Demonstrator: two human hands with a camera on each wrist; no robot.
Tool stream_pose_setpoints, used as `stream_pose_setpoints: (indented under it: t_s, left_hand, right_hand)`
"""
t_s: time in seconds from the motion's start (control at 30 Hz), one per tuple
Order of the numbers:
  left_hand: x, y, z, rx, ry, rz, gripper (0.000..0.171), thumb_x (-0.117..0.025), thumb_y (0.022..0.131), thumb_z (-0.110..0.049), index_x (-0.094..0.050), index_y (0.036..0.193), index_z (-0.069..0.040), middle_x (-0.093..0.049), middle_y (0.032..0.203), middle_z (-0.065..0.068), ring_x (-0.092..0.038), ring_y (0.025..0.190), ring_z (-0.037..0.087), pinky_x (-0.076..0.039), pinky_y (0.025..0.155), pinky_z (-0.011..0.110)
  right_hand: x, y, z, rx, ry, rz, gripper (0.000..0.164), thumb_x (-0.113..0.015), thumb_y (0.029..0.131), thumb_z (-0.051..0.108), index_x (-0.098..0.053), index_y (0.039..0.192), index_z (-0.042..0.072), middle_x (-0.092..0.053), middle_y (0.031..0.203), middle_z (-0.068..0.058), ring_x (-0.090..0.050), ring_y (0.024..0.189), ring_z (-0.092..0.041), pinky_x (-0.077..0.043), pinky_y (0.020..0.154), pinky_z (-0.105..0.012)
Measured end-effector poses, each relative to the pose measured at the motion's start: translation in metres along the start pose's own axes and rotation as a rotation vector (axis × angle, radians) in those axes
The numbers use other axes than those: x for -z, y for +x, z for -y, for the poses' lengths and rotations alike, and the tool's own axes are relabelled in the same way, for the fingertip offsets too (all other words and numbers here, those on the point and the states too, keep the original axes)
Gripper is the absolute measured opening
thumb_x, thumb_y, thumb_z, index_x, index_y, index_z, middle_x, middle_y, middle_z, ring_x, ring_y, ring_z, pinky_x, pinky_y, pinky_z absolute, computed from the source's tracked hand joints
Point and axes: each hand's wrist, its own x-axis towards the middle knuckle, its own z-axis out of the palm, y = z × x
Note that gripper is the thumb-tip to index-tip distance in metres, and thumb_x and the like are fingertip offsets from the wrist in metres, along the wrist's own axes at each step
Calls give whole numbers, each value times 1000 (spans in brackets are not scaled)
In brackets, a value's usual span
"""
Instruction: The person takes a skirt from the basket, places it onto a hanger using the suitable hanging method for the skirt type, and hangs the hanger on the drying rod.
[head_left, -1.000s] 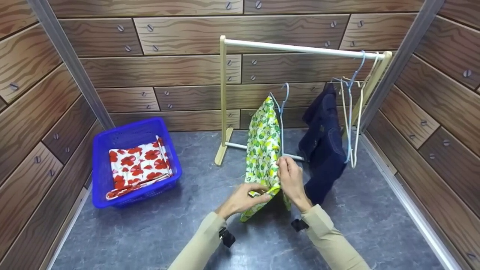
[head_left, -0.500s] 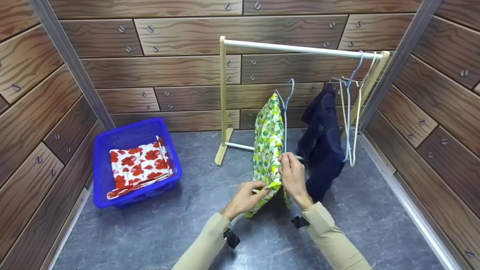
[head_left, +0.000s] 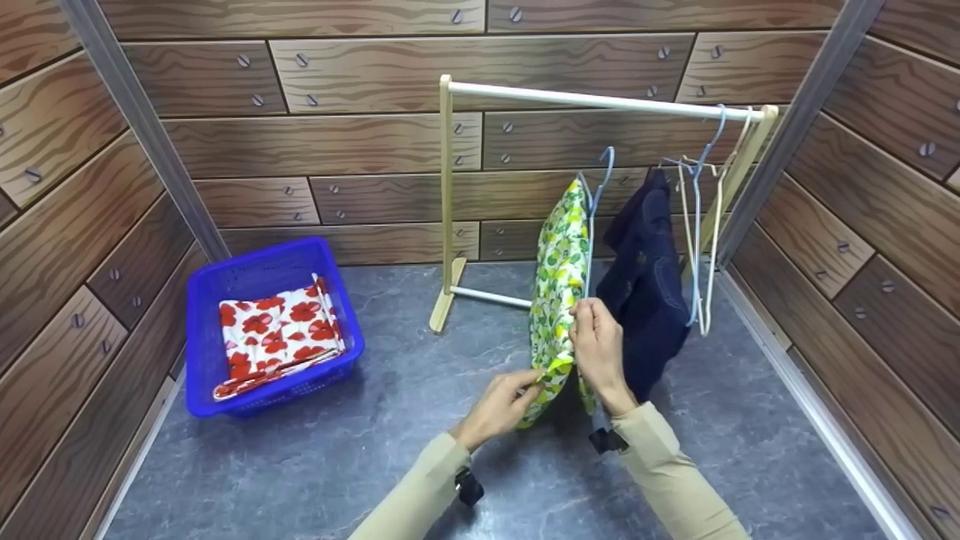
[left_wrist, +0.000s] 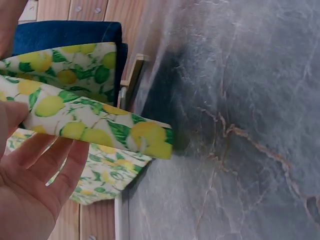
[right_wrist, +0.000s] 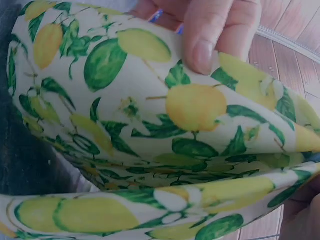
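A cloth printed with lemons and green leaves (head_left: 556,277) hangs folded over a blue wire hanger (head_left: 608,169), which is held off the rack, hook upward. My right hand (head_left: 598,351) grips the hanger and the cloth's near edge; which fingers bear on which is hidden. Low on the near side, my left hand (head_left: 496,411) pinches the cloth's edge. In the left wrist view, the thumb of the left hand (left_wrist: 35,185) lies on the cloth (left_wrist: 90,115) with fingers behind it. In the right wrist view, the cloth (right_wrist: 125,110) fills most of the picture, its layers parted.
A wooden rack with a white rail (head_left: 585,99) stands behind. Dark blue jeans (head_left: 652,277) hang at its right, beside a blue hanger (head_left: 697,225) and a cream hanger (head_left: 718,225). On the left, a blue basket (head_left: 196,337) holds a red-flowered cloth (head_left: 274,330).
Both hands, with the hanger and the lemon cloth, have moved right, toward the jeans. The hanger's hook has risen slightly. Basket and rack stay in place.
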Motion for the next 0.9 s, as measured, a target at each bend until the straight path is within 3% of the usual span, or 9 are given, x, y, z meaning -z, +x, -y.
stream_pose_setpoints:
  t_s: [0.2, 0.37, 0.5, 0.7, 0.9]
  left_hand:
    - [-6, 1, -1, -39, 63, 15, 17, -50, 102, -16, -67, 105, -18, -67, 88, -1, -57, 80, 3, -51, 75, 17]
    - [-8, 1, 3, -58, 122, 58, 20, -52, 101, -14, -69, 113, -17, -72, 94, -2, -64, 86, 4, -53, 82, 19]
    - [-7, 2, 6, -37, 160, 85, 19, -58, 98, -13, -72, 111, -14, -74, 103, -2, -68, 94, 7, -53, 86, 19]
    - [-5, 6, 6, 26, 171, 92, 16, -62, 96, -14, -75, 105, -13, -75, 104, -1, -69, 93, 9, -57, 83, 25]
    - [-9, 7, 1, 19, 131, 109, 24, -62, 92, -14, -71, 114, -12, -73, 108, 2, -68, 98, 15, -56, 82, 26]
  right_hand:
    - [5, 5, 7, 17, 18, -36, 29, -39, 105, 7, -57, 92, -11, -41, 54, 1, -35, 43, -2, -27, 42, -17]
    - [11, 11, 19, 12, 54, -85, 28, -40, 104, 5, -55, 91, -14, -41, 54, 4, -36, 44, -1, -27, 42, -15]
    - [16, 17, 25, 20, 74, -121, 27, -40, 103, 4, -54, 90, -15, -42, 54, 5, -37, 44, 0, -27, 41, -15]
    - [24, 25, 33, 18, 88, -137, 29, -39, 104, 5, -53, 92, -18, -42, 53, 6, -36, 42, 0, -27, 39, -15]
    - [29, 32, 37, 13, 95, -160, 31, -38, 104, 6, -52, 92, -18, -42, 51, 7, -36, 40, 0, -26, 38, -15]
